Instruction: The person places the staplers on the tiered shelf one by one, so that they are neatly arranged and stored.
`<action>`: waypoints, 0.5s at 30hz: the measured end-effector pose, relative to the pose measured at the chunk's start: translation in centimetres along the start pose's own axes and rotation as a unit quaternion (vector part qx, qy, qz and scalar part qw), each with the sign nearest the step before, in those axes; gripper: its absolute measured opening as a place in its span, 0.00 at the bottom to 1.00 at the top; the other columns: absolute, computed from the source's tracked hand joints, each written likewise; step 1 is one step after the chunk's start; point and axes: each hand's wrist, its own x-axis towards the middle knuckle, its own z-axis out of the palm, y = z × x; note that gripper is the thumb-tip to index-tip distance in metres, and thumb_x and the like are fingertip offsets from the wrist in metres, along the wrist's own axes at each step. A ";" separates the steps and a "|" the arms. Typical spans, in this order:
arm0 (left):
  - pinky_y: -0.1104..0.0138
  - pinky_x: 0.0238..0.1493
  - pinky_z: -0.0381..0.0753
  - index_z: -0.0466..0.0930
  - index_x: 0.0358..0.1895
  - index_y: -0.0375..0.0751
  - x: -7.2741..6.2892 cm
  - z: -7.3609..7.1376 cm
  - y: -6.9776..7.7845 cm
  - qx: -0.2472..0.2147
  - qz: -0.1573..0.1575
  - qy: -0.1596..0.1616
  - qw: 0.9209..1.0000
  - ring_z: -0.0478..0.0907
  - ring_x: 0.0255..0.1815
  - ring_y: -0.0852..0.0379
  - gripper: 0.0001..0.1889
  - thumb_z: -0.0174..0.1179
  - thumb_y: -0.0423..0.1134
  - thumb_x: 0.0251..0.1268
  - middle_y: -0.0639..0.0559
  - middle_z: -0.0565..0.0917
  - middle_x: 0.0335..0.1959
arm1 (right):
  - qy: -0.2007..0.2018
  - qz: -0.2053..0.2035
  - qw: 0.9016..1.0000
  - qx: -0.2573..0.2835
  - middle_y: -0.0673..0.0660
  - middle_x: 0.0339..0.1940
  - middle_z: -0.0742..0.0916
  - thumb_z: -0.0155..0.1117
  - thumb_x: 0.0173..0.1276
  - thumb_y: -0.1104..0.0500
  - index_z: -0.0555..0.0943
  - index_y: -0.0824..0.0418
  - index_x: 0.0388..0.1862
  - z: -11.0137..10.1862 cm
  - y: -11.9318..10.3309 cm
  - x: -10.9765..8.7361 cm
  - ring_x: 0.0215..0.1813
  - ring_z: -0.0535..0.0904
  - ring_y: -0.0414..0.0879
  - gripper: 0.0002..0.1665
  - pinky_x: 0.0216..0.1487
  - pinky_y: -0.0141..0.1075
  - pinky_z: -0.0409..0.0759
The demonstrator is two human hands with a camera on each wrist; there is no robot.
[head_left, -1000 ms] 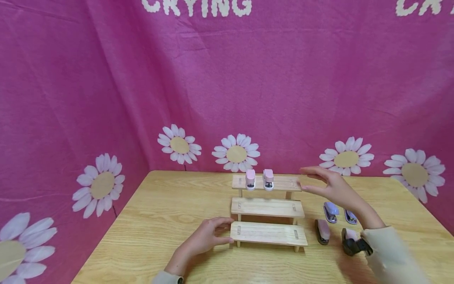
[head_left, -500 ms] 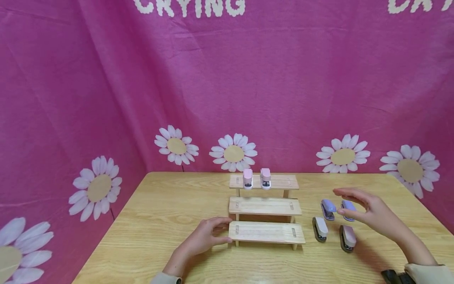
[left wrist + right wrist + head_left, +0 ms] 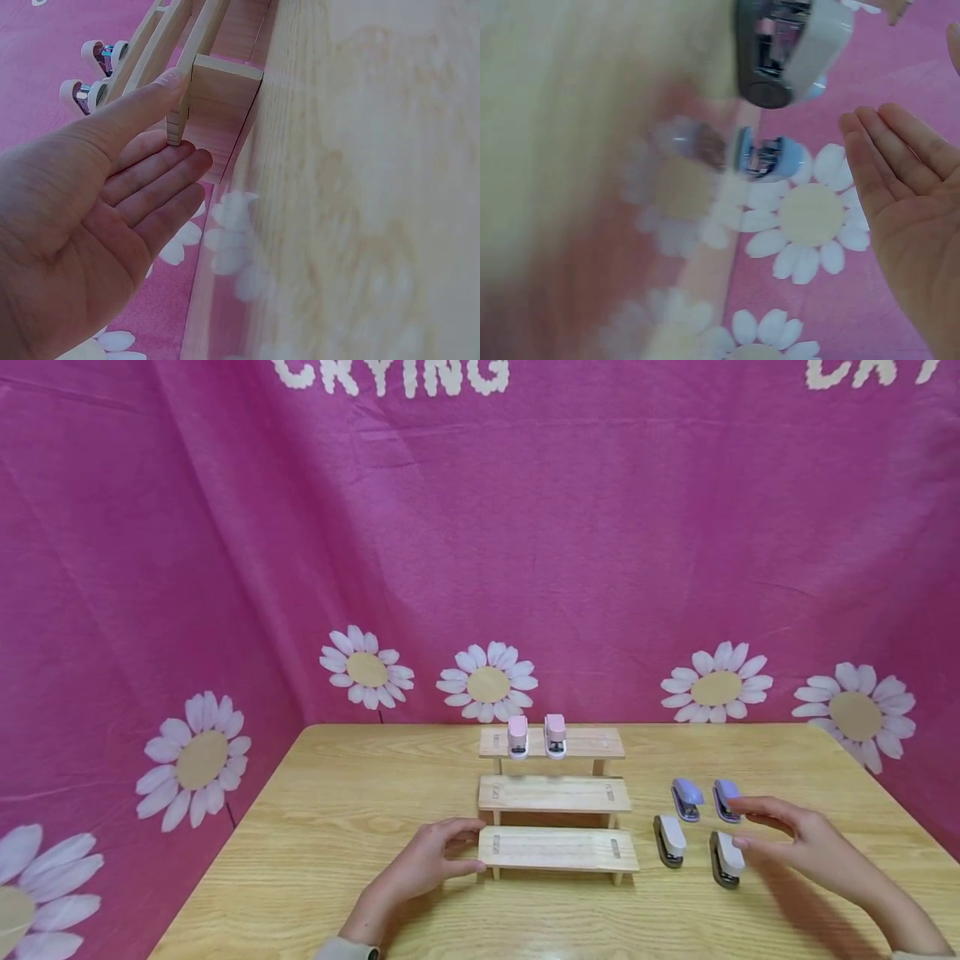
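A three-step wooden display rack (image 3: pixel 558 850) stands on the table. My left hand (image 3: pixel 429 860) holds the left end of its lowest step, thumb at the front corner and index finger at the back one. In the left wrist view, the thumb lies against the board (image 3: pixel 202 45) and the other fingers (image 3: pixel 161 176) extend below it. My right hand (image 3: pixel 813 847) hovers with thumb and fingers parted, thumb tip beside a white-topped stapler (image 3: pixel 727 858) with a dark base. Its fingertips overlap a purple stapler (image 3: pixel 726 799). In the right wrist view, the white-topped stapler (image 3: pixel 825 45) is apart from the palm.
Another white-topped stapler (image 3: pixel 670 841) and a second purple stapler (image 3: pixel 687 798) stand right of the rack. Two pink staplers (image 3: pixel 517 737) sit side by side on the top step. A pink cloth (image 3: pixel 570 543) with daisies hangs behind the wooden table (image 3: pixel 360 777).
My right hand has left the right end of the top step and come back, right and down to the staplers on the table. My left hand stays at the lowest step.
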 end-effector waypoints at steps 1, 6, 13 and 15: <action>0.63 0.59 0.83 0.76 0.61 0.35 0.0 0.0 0.0 0.000 0.001 0.000 1.000 0.82 0.58 0.46 0.28 0.69 0.42 0.59 0.41 0.82 0.59 | -0.002 0.003 1.000 -0.001 0.27 0.54 0.80 0.69 0.64 0.60 0.78 0.64 0.59 0.2 0.2 -0.1 0.54 0.70 0.14 0.25 0.45 0.16 0.78; 0.62 0.60 0.83 0.76 0.62 0.35 -0.1 0.2 -0.2 0.000 -0.001 -0.001 1.000 0.82 0.57 0.47 0.28 0.69 0.43 0.59 0.41 0.82 0.59 | -0.009 0.006 1.000 -0.011 0.27 0.53 0.81 0.70 0.64 0.59 0.79 0.65 0.58 0.7 1.1 -0.6 0.53 0.71 0.15 0.24 0.45 0.16 0.78; 0.58 0.61 0.82 0.75 0.62 0.34 0.0 0.0 0.1 -0.016 -0.006 -0.004 1.000 0.81 0.58 0.45 0.28 0.68 0.41 0.60 0.39 0.82 0.59 | -0.037 0.004 0.999 -0.026 0.31 0.51 0.81 0.73 0.60 0.58 0.79 0.67 0.57 1.0 1.6 -0.3 0.51 0.72 0.16 0.27 0.44 0.17 0.78; 0.57 0.61 0.81 0.75 0.61 0.33 0.1 0.0 0.2 -0.018 -0.004 -0.005 1.000 0.81 0.59 0.44 0.27 0.68 0.41 0.60 0.38 0.82 0.59 | -0.045 -0.003 0.999 -0.024 0.32 0.51 0.81 0.73 0.59 0.59 0.78 0.68 0.57 1.1 1.7 -0.2 0.51 0.72 0.16 0.28 0.44 0.16 0.78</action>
